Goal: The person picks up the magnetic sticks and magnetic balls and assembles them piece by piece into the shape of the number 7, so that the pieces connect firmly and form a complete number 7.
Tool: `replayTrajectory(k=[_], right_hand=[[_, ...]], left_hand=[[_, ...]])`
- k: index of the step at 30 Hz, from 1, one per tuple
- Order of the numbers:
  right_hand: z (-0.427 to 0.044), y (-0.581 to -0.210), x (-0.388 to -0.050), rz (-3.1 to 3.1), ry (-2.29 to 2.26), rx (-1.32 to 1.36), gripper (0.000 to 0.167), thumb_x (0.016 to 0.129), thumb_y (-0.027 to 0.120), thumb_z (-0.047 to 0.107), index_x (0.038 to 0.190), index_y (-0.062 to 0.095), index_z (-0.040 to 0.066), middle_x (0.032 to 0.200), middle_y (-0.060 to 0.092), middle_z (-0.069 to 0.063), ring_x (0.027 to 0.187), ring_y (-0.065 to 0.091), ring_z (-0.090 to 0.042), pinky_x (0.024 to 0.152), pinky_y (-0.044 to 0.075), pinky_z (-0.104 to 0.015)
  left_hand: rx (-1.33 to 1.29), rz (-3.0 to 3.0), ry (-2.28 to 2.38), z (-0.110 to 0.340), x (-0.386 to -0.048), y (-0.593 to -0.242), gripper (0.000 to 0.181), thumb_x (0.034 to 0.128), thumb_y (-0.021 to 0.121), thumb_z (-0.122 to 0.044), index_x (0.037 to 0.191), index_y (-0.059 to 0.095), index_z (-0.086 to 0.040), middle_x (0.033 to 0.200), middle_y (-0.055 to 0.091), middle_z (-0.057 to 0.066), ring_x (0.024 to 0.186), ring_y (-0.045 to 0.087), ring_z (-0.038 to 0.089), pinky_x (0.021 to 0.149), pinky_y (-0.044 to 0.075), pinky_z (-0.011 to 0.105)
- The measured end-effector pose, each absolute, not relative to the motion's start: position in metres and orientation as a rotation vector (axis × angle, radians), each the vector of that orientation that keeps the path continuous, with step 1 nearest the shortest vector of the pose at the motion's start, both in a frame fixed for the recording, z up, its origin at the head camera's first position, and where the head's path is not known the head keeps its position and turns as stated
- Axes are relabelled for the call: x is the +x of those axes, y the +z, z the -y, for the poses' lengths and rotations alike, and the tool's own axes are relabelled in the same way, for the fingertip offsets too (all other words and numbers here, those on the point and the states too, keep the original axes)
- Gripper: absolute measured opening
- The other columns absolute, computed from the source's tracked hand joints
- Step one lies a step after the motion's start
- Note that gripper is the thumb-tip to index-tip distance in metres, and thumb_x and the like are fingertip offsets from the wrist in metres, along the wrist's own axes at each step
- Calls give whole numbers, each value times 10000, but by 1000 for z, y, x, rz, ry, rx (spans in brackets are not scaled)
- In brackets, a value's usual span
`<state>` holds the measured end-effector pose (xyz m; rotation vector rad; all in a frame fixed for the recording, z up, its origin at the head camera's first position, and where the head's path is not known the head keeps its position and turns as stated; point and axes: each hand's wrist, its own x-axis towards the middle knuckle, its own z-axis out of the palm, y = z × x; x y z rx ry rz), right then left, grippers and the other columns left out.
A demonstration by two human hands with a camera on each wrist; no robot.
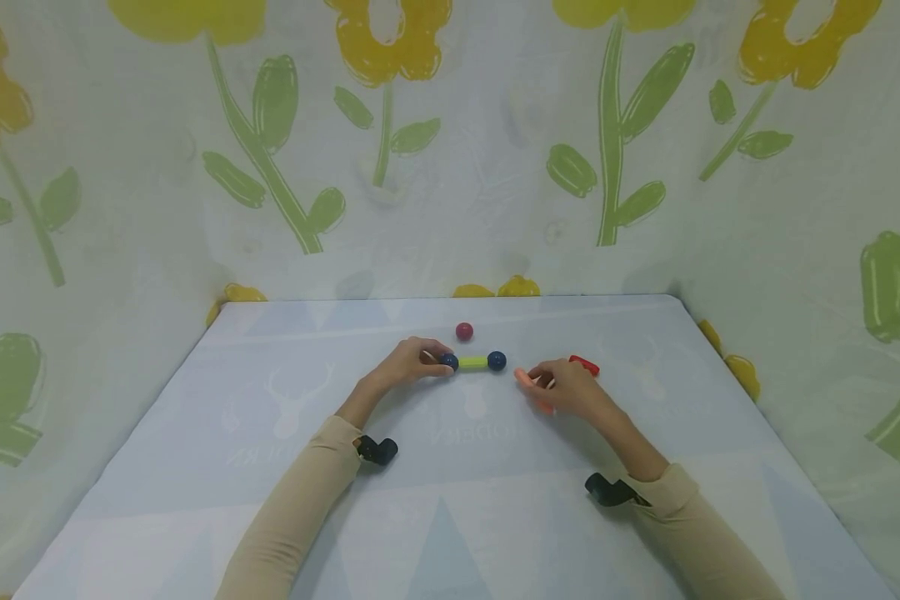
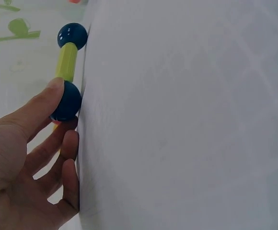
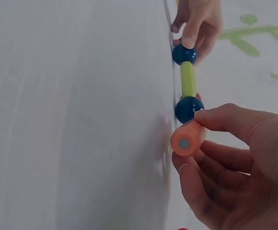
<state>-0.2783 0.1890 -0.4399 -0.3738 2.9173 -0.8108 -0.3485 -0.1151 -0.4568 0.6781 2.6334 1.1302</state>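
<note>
A yellow-green rod [image 1: 472, 363] lies on the table with a dark blue ball [image 1: 497, 361] at its right end and a second dark blue ball [image 2: 67, 101] at its left end. My left hand [image 1: 414, 362] pinches that left ball between thumb and fingertips. Just right of the joined piece, my right hand [image 1: 570, 388] grips an orange magnetic rod [image 3: 189, 138] with a round metal disc in its end. Orange shows on two sides of the fingers in the head view; its full shape is partly hidden.
A red ball [image 1: 464, 332] sits behind the joined piece. Beyond the right hand lies a red rod [image 1: 585, 365], partly covered by that hand. The pale table [image 1: 495, 517] meets flower-printed cloth walls at its back and sides.
</note>
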Motion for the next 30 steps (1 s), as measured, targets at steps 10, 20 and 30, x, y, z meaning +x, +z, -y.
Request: replayTrajectory(k=[10,20,30], right_hand=[[-184,-439,-278,-2833,-871,-293,348,920,673,283,1170,694,41,927,693,-71,717,568,-147,598,496,-241],[-177,-440,-278,-2792,-904,-245,421,908,684,272,1248,653,26,999,705,-100,783,581,-165,629,499,-236],[-172,-440,-275,-2793,-929,-275,425,891,680,276,1216,668,3,1008,715,-115,783,586,-168,630,479,-223]], left_hand=[[664,-2626,1133,116,-348,-457,375,860,759,-268,1207,688,-144,1155,706,39,973,643,165,899,538,316],[670,-2615,1142,115,-349,-457,379,864,755,-278,1212,685,-144,1171,701,42,986,644,163,902,539,316],[672,-2620,1134,116,-349,-457,378,864,755,-280,1209,686,-142,1170,700,45,992,642,171,902,541,320]])
